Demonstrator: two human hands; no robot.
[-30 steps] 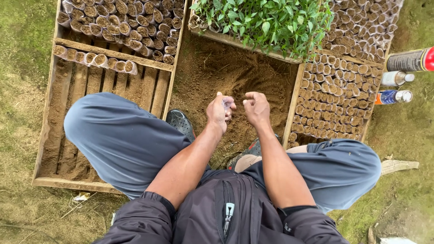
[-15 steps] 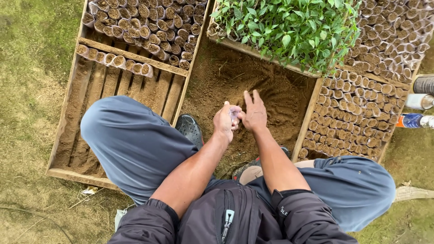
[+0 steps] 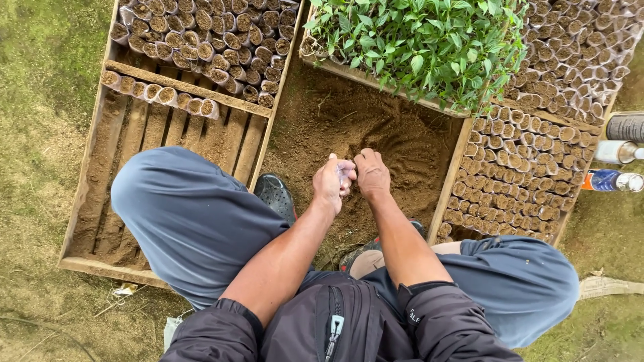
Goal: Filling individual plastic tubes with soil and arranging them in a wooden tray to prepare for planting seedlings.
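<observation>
Two hands [image 3: 352, 179], two wooden crates [image 3: 181, 100], three bottles [image 3: 617, 153].

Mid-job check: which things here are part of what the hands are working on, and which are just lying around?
In hand:
- left hand and right hand, together on a small clear bag
- loose soil pile under them
- soil-filled tubes in the right tray
- tubes in the wooden tray at left

Lying about:
- bottles on the grass
- seedlings

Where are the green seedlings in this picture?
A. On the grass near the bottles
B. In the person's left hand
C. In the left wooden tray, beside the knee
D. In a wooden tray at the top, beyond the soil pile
D: the seedlings fill a wooden tray at the top, beyond the soil that the hands work over.
</observation>
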